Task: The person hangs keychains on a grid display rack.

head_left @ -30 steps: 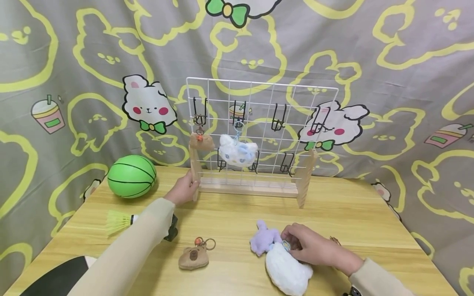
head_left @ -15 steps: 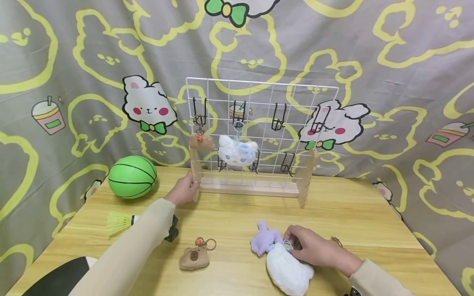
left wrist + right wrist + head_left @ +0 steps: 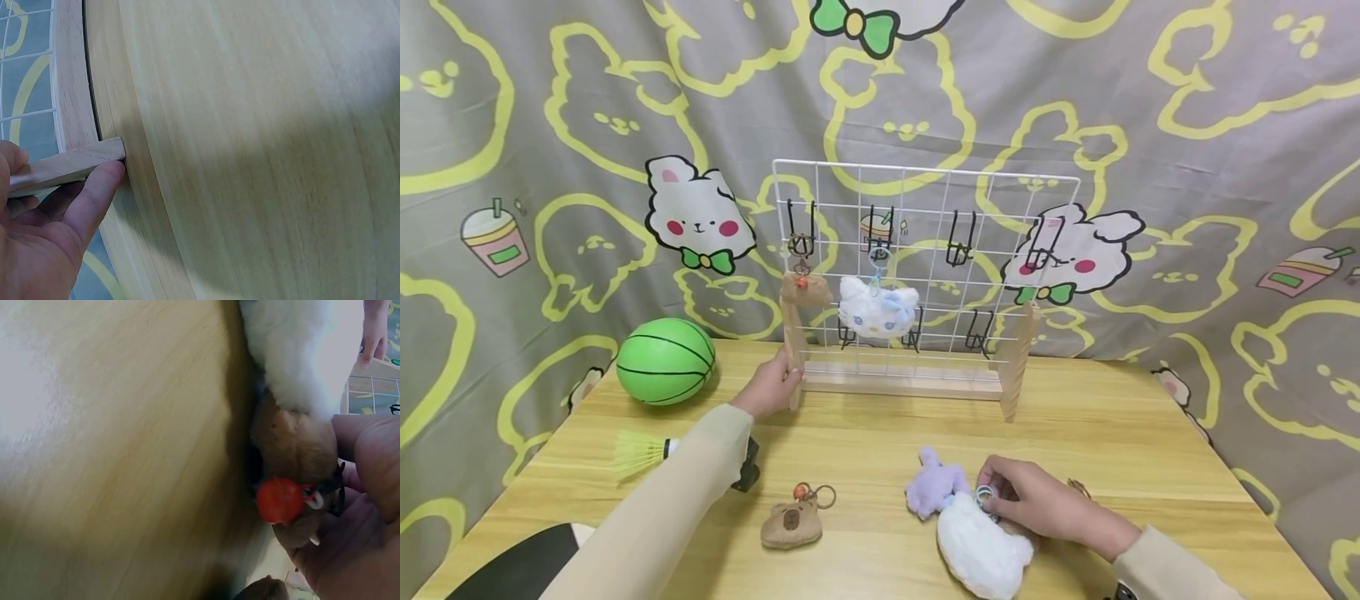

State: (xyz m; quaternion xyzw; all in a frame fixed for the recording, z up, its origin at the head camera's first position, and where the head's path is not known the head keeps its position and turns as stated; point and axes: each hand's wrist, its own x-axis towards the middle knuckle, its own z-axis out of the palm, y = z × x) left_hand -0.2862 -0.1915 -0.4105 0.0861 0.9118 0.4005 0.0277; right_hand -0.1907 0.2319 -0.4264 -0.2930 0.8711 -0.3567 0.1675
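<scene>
In the head view my left hand (image 3: 769, 385) grips the wooden side post (image 3: 792, 333) of a white wire grid rack (image 3: 902, 385). The left wrist view shows the thumb and fingers on either side of that post's foot (image 3: 75, 161). My right hand (image 3: 1037, 504) pinches a light blue key ring (image 3: 985, 495) on a white plush keychain (image 3: 983, 546), which lies on the table. Against the white plush lies a purple plush (image 3: 934, 490). Under my right hand, the right wrist view shows a brown plush (image 3: 294, 440) with a red bell (image 3: 279, 500).
A white cat-face plush (image 3: 880, 310) and a brown plush (image 3: 807, 288) hang from black hooks on the rack. Toward the front lies a capybara keychain (image 3: 792, 525). On the left are a green ball (image 3: 666, 362), a yellow shuttlecock (image 3: 642, 455) and a dark paddle-like shape (image 3: 512, 567).
My right fingers have drawn the blue key ring slightly up and to the right, and more of it shows. The left hand stays on the post.
</scene>
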